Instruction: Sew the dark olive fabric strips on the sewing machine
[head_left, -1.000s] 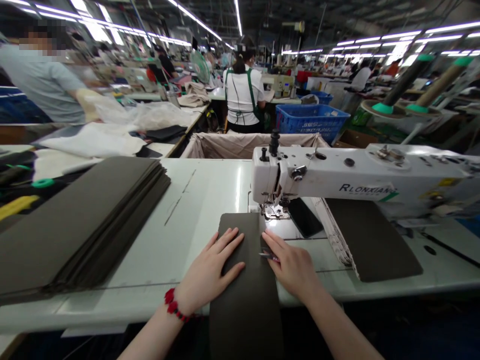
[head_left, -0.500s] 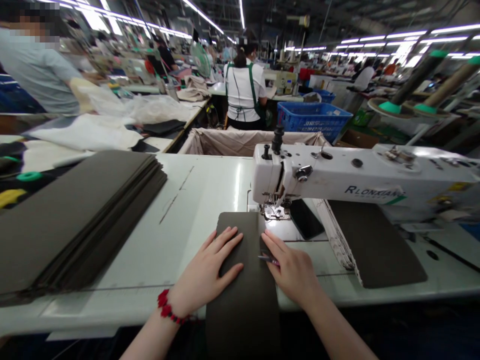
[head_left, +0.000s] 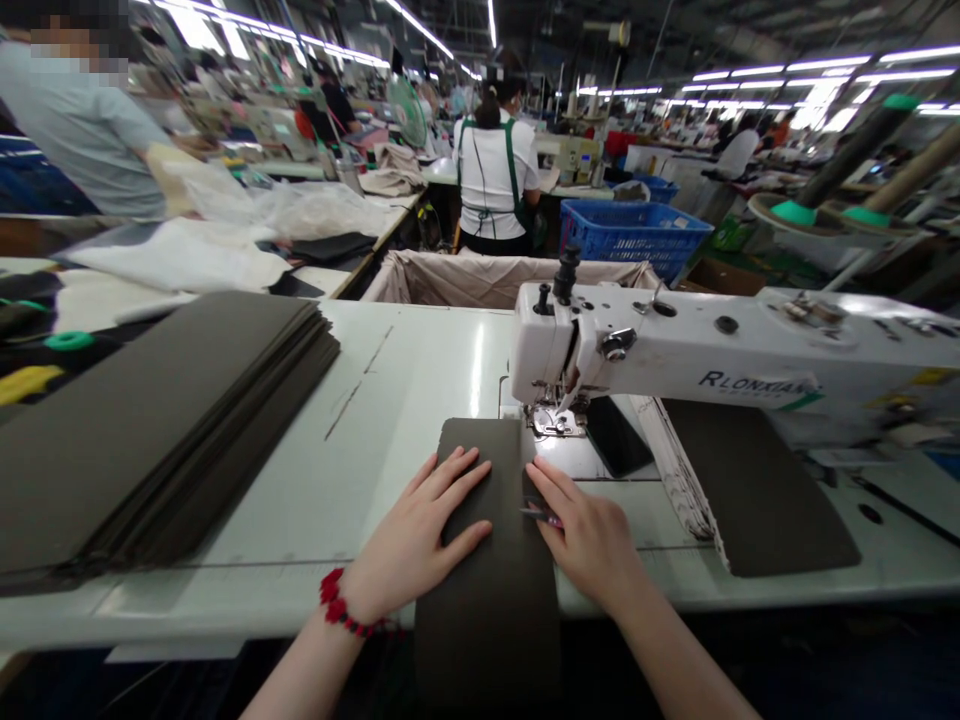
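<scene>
A dark olive fabric panel (head_left: 487, 590) lies lengthwise in front of the sewing machine's needle and presser foot (head_left: 556, 420), its lower end hanging past the table edge. My left hand (head_left: 427, 525) rests flat on its left side, fingers spread; a red beaded bracelet circles that wrist. Along the panel's right edge, my right hand (head_left: 589, 535) presses with its fingertips. Thread snips (head_left: 541, 515) are tucked in this hand, the pointed blades sticking out toward the left; the handle is mostly hidden by the fingers. The panel's top edge lies just left of the presser foot.
A tall stack of olive panels (head_left: 165, 400) lies at the left. Right of the needle are a black phone (head_left: 619, 438) and a pile of stitched panels (head_left: 765, 490) under the machine arm (head_left: 675, 340). Beyond the table are a cloth-lined bin (head_left: 435, 280), a blue crate (head_left: 634, 235) and co-workers.
The whole view has shifted slightly. Both hands and the panel keep nearly the same place relative to the machine.
</scene>
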